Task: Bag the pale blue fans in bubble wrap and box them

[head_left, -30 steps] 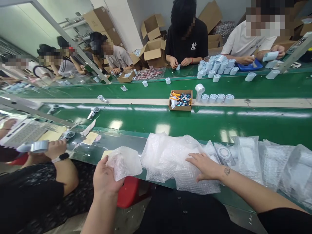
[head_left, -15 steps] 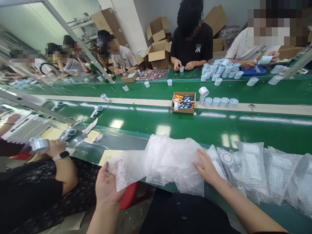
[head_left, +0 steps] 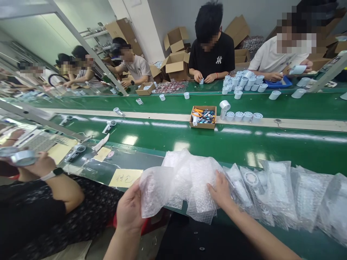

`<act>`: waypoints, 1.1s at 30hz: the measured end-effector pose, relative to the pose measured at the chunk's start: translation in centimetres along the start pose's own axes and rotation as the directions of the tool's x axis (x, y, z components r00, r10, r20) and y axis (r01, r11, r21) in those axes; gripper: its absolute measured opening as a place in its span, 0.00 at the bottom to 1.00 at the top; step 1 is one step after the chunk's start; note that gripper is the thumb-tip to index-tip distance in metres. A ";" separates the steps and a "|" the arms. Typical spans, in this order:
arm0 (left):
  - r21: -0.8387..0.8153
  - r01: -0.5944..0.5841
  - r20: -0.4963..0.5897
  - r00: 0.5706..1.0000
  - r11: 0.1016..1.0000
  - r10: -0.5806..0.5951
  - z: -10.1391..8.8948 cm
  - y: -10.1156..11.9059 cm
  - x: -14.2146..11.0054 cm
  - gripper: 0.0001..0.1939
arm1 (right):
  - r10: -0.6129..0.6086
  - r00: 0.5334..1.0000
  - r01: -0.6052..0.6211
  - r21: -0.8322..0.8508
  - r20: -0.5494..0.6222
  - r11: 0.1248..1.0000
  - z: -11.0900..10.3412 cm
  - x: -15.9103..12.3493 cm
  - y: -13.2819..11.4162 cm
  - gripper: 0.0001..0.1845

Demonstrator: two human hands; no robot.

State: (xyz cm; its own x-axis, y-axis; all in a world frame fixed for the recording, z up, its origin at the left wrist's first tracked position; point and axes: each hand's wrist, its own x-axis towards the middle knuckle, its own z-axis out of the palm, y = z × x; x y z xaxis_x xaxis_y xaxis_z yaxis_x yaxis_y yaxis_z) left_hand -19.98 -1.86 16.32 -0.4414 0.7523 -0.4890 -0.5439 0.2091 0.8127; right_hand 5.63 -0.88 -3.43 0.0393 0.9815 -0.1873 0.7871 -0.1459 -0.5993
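Several clear bubble wrap bags (head_left: 184, 177) lie overlapped at the front edge of the green bench before me. My left hand (head_left: 131, 207) grips the left end of one bubble wrap bag (head_left: 154, 189), its far fingers hidden behind the plastic. On the right side of the pile, my right hand (head_left: 221, 191) rests with fingers stretched and thumb apart, touching the wrap. Just right of that hand stands a row of bubble wrap bags with pale blue and white devices inside, one a handheld fan (head_left: 251, 178) with a round head.
A yellow paper note (head_left: 126, 177) lies left of the bags. Beyond are a green belt (head_left: 151, 135), a small cardboard box (head_left: 203, 117) of tools and parts, and white cylinders (head_left: 244, 116). A co-worker's arm (head_left: 63, 189) is close on my left; others sit across.
My left hand has closed on the bag's left end and moved right, bunching it. My right hand has shifted slightly left. The co-worker at left has moved a round part leftward.
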 end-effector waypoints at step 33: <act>0.595 -0.793 0.797 0.561 0.133 -0.221 -5.9 -7.3 6.6 0.14 | -0.099 0.982 0.163 0.448 -0.162 0.879 -12.3 -1.8 -15.3 0.18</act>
State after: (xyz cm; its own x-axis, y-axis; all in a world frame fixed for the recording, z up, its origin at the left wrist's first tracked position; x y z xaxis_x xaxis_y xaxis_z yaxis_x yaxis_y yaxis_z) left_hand -23.15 -2.11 5.32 0.4416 0.8743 -0.2015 0.7021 -0.1969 0.6843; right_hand 1.09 1.12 15.66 0.0605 0.9982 0.0019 0.4223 -0.0239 -0.9061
